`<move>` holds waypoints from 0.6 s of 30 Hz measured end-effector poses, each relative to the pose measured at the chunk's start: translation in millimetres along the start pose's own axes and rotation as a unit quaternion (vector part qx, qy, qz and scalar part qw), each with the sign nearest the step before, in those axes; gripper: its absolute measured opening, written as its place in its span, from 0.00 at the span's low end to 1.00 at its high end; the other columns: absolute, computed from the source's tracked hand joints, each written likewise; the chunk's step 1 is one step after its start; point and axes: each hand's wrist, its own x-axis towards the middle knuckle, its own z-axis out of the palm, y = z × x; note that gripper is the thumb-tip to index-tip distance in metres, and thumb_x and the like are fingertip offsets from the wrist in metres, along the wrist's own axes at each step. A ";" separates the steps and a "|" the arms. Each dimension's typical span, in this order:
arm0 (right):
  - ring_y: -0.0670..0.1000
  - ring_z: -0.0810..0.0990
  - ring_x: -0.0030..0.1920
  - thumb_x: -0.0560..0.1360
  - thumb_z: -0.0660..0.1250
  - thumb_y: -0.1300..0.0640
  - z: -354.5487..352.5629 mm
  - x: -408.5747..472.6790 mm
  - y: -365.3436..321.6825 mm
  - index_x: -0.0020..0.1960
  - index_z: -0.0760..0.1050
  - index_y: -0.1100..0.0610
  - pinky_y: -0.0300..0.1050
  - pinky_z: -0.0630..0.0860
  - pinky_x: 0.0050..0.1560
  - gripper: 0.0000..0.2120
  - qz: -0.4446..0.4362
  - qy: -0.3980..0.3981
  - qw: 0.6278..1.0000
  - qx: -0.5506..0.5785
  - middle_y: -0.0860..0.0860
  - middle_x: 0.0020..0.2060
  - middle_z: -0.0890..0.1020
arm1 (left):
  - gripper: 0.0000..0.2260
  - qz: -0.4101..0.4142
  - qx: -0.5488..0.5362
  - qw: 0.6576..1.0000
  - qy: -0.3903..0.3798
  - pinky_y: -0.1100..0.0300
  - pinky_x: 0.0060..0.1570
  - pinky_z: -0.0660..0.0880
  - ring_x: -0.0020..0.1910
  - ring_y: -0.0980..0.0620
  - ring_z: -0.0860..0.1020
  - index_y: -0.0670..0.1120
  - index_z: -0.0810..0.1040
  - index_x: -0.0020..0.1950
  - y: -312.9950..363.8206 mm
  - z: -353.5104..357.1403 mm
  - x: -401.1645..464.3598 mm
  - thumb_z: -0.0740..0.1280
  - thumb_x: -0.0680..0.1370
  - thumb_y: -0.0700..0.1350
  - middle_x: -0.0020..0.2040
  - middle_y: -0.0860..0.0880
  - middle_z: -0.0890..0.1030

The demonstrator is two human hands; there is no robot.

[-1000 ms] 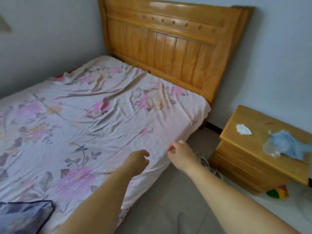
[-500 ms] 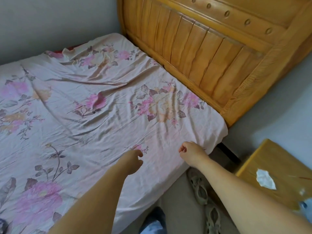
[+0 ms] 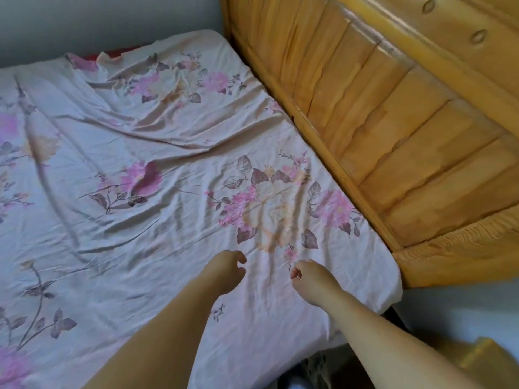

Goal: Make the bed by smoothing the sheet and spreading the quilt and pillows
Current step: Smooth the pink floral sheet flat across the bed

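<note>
Both hands are hovering near the head corner of the sheet (image 3: 174,175), apparently to take hold and pull it taut. Your left hand (image 3: 224,272) and right hand (image 3: 311,279) are loosely curled; whether either grip is pinching cloth, I cannot tell. Creases are running toward 10 o'clock. The headboard (image 3: 393,113) is standing at 2 o'clock. No quilt or pillows are showing.

Tall honey-coloured slatted wooden headboard (image 3: 393,113) fills upper right, oval insets along its top rail. Plain pale grey-blue wall (image 3: 106,21) behind the bed's far side. Yellowish wooden nightstand corner (image 3: 483,357) at lower right, blurred.
</note>
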 end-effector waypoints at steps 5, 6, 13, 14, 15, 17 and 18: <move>0.53 0.78 0.52 0.76 0.56 0.59 -29.0 107.5 -32.4 0.51 0.76 0.52 0.44 0.71 0.44 0.11 -0.083 -0.028 0.995 -0.051 0.51 0.53 0.78 | 0.15 -0.072 -0.044 0.996 0.020 0.57 0.62 0.69 0.64 0.46 0.72 0.48 0.71 0.68 -7.5 -12.7 67.2 0.60 0.80 0.45 0.66 0.45 0.72; 0.54 0.77 0.53 0.76 0.56 0.59 -33.2 128.8 -39.6 0.52 0.76 0.53 0.43 0.72 0.46 0.10 -0.100 -0.039 0.993 -0.058 0.51 0.54 0.78 | 0.15 -0.086 -0.053 0.995 0.024 0.57 0.62 0.68 0.64 0.46 0.72 0.48 0.71 0.68 -9.9 -14.4 82.1 0.60 0.80 0.45 0.66 0.45 0.72; 0.56 0.64 0.67 0.78 0.57 0.55 -31.3 271.5 -79.8 0.64 0.70 0.51 0.50 0.65 0.64 0.15 -0.247 -0.063 0.944 -0.210 0.53 0.66 0.68 | 0.18 -0.138 -0.054 0.987 0.059 0.57 0.62 0.69 0.64 0.46 0.71 0.52 0.69 0.69 -41.8 -15.0 187.6 0.61 0.79 0.43 0.68 0.46 0.67; 0.56 0.62 0.68 0.78 0.58 0.55 -27.4 286.7 -84.7 0.66 0.69 0.50 0.51 0.63 0.65 0.17 -0.261 -0.050 0.936 -0.231 0.53 0.67 0.66 | 0.20 -0.138 -0.051 0.987 0.071 0.57 0.62 0.70 0.65 0.45 0.70 0.53 0.69 0.70 -47.2 -14.8 201.0 0.61 0.79 0.43 0.68 0.46 0.66; 0.56 0.61 0.69 0.77 0.59 0.55 -23.7 301.8 -90.5 0.67 0.67 0.48 0.52 0.61 0.66 0.19 -0.275 -0.033 0.930 -0.243 0.52 0.68 0.65 | 0.21 -0.140 -0.044 0.986 0.083 0.55 0.63 0.70 0.67 0.45 0.68 0.55 0.67 0.71 -53.3 -14.8 213.7 0.61 0.78 0.43 0.70 0.46 0.64; 0.56 0.57 0.71 0.78 0.59 0.54 -18.4 331.0 -104.5 0.70 0.63 0.46 0.54 0.58 0.68 0.22 -0.299 -0.007 0.919 -0.258 0.52 0.71 0.60 | 0.24 -0.157 -0.037 0.981 0.110 0.51 0.65 0.69 0.71 0.44 0.60 0.57 0.63 0.73 -65.3 -16.5 236.0 0.63 0.77 0.45 0.73 0.47 0.59; 0.56 0.56 0.72 0.78 0.59 0.52 -16.1 345.4 -112.1 0.72 0.61 0.45 0.54 0.57 0.69 0.23 -0.309 -0.001 0.912 -0.271 0.52 0.72 0.59 | 0.25 -0.170 -0.040 0.977 0.123 0.49 0.64 0.68 0.72 0.45 0.57 0.58 0.62 0.73 -71.6 -19.0 247.3 0.64 0.77 0.47 0.72 0.47 0.58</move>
